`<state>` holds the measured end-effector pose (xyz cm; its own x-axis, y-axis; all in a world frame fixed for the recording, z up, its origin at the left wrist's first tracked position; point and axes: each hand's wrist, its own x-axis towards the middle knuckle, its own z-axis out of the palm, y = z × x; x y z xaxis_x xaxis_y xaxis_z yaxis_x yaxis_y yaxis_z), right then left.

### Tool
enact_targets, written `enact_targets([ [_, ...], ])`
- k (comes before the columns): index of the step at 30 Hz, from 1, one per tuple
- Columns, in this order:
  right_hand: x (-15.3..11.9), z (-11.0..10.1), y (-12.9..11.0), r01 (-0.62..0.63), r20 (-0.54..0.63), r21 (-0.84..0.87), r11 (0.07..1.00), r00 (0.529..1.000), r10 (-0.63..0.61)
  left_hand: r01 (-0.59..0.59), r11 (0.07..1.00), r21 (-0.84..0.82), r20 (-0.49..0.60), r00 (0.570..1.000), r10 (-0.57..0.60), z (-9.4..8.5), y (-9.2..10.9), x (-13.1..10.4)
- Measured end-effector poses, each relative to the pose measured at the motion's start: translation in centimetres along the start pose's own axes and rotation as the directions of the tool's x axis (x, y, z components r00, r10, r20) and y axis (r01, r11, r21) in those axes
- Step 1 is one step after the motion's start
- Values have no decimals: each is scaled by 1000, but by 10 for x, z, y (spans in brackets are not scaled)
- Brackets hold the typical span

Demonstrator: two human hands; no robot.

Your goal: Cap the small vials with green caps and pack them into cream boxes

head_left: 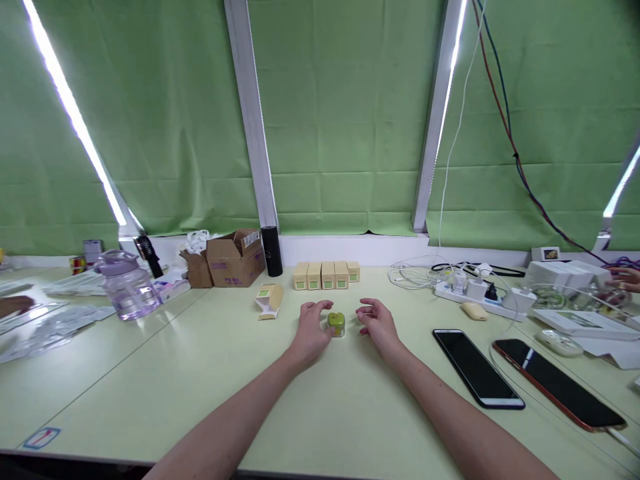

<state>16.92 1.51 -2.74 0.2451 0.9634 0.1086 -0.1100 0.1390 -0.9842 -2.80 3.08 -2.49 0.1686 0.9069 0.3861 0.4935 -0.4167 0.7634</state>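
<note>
A small clear jar with a green lid (337,324) stands on the pale table between my two hands. My left hand (314,328) is at its left side, thumb and fingers apart around that edge. To the right of the jar, across a small gap, my right hand (377,325) is held with fingers apart and nothing between them. Behind the hands is a row of several small cream boxes (327,275) with green labels. One opened cream box (269,301) lies on its side to the left of my left hand.
Two phones (479,368) (559,383) lie at the right, below a power strip (483,299) with cables. A cardboard box (235,259), black cylinder (271,251) and purple jug (129,285) stand at the left. Other people's hands show at both edges.
</note>
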Motion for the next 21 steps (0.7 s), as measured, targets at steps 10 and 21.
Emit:
enact_targets([
  [10,2,-1,0,-41,-29,13,999,999,41,284,917,281,-486,866,-119,-59,1,46],
  [21,4,-2,0,-54,-60,41,998,997,57,503,560,658,-370,864,-342,-105,-40,85],
])
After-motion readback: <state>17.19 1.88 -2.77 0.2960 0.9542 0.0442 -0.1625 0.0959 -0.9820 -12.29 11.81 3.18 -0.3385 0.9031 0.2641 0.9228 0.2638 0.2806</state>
